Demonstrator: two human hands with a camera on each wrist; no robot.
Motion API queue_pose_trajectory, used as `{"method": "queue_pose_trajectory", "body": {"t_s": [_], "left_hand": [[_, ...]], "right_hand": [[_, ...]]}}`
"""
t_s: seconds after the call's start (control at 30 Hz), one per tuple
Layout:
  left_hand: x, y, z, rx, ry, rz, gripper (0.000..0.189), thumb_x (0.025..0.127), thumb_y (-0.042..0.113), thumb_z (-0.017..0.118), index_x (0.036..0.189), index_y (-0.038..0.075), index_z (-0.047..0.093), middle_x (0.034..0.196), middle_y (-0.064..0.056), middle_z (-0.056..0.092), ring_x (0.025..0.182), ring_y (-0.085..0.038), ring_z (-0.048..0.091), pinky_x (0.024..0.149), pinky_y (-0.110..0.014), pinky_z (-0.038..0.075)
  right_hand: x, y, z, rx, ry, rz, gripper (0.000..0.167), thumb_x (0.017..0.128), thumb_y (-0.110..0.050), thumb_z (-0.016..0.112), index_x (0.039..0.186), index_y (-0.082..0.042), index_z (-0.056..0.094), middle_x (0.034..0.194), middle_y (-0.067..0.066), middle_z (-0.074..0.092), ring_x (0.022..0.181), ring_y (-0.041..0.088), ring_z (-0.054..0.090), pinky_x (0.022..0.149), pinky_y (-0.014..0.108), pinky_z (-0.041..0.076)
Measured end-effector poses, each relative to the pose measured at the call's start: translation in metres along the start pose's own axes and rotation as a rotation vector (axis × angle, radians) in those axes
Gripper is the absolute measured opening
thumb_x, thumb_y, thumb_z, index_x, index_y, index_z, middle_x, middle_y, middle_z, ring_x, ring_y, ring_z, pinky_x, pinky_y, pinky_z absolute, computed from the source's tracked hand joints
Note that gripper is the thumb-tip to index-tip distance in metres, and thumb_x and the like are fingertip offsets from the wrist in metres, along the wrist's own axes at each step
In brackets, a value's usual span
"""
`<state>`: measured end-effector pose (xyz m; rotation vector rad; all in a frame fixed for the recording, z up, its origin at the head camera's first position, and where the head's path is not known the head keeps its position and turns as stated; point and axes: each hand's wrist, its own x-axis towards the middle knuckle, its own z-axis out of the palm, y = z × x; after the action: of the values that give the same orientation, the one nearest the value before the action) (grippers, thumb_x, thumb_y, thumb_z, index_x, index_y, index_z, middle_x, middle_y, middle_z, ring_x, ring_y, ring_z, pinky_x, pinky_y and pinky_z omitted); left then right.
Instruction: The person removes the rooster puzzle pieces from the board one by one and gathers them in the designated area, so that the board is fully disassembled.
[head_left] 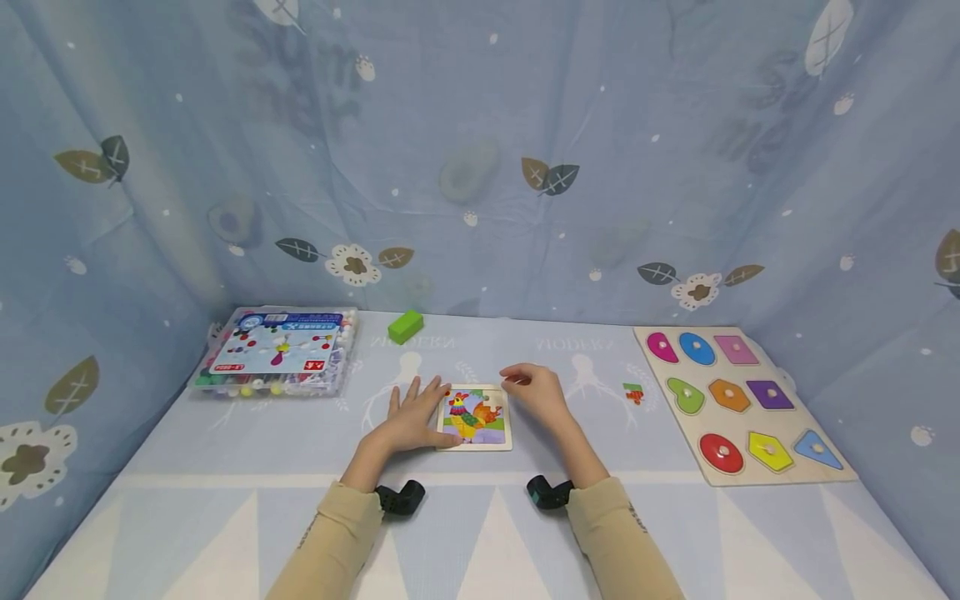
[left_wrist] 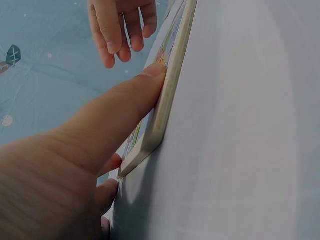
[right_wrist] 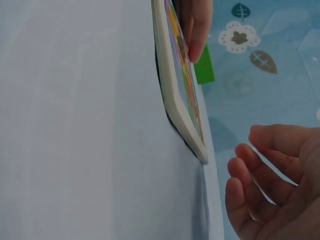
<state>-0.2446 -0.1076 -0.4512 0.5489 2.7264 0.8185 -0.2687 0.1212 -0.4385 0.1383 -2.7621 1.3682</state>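
A small jigsaw puzzle (head_left: 474, 417) of a colourful rooster lies in a pale wooden frame at the middle of the table. My left hand (head_left: 408, 423) rests at its left side with fingers spread. The left thumb (left_wrist: 142, 82) lies straight over the near edge and presses on the picture. At the upper right corner of the frame hovers my right hand (head_left: 538, 393), its fingers loosely bent and nothing between them. In the right wrist view, the right fingertips are apart from the frame's edge (right_wrist: 172, 100). A small loose green and orange puzzle piece (head_left: 633, 393) lies further right.
A clear plastic box (head_left: 273, 350) of small coloured parts sits at the back left, near a green block (head_left: 406, 327). On the right lies a wooden shape board (head_left: 742, 404) with knobbed pieces. A patterned curtain (head_left: 465, 167) hangs behind the table.
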Motion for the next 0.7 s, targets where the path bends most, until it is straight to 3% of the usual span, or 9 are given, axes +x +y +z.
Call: {"method": "queue_pose_trajectory", "body": {"t_s": [0.43, 0.7], "left_hand": [[-0.002, 0.001, -0.001, 0.002, 0.001, -0.007, 0.092, 0.073, 0.048, 0.073, 0.144, 0.006, 0.031, 0.153, -0.016, 0.014, 0.139, -0.041, -0.003, 0.106, -0.059, -0.011], [-0.001, -0.001, 0.000, -0.019, 0.017, 0.011, 0.081, 0.072, 0.046, 0.074, 0.138, 0.013, 0.040, 0.152, -0.018, 0.017, 0.138, -0.043, -0.002, 0.105, -0.061, -0.011]], "right_hand": [[0.001, -0.005, 0.016, -0.001, -0.088, -0.007, 0.014, 0.083, -0.012, 0.067, 0.096, -0.007, 0.071, 0.087, 0.004, 0.067, 0.077, 0.016, 0.057, 0.067, 0.028, 0.049], [0.000, -0.007, 0.021, -0.145, -0.122, -0.014, 0.013, 0.079, -0.016, 0.071, 0.090, -0.008, 0.072, 0.081, 0.003, 0.061, 0.073, 0.016, 0.053, 0.065, 0.028, 0.044]]}}
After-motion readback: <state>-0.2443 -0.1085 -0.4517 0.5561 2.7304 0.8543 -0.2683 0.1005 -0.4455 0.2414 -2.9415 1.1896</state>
